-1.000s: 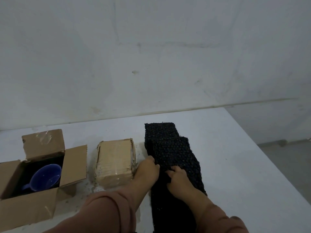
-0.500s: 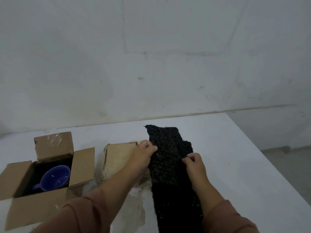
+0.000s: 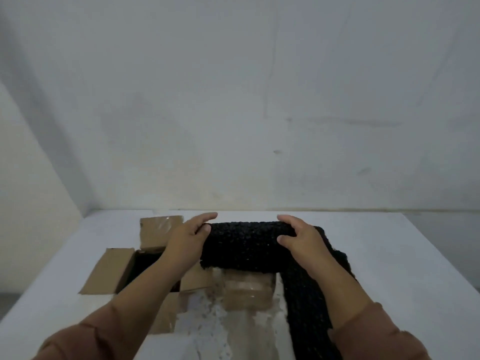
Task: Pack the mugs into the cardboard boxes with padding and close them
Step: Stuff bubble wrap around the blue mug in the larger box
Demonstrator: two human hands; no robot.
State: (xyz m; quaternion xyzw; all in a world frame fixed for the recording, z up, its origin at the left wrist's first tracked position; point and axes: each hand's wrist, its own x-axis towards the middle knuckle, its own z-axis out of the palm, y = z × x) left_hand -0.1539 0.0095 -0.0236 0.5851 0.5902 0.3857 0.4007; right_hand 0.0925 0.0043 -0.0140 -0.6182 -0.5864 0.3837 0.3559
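— Padding (image 3: 241, 245)? Where?
— Mid-frame: my left hand (image 3: 187, 237) and right hand (image 3: 301, 240) grip its ends, apart, above the taped box (image 3: 246, 292). Open box (image 3: 111, 271) sits lower left on the counter (image 3: 389, 255).

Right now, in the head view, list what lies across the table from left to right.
open cardboard box → left hand → black padding → right hand. The closed taped box overlaps the padding in the picture, so it is left out.
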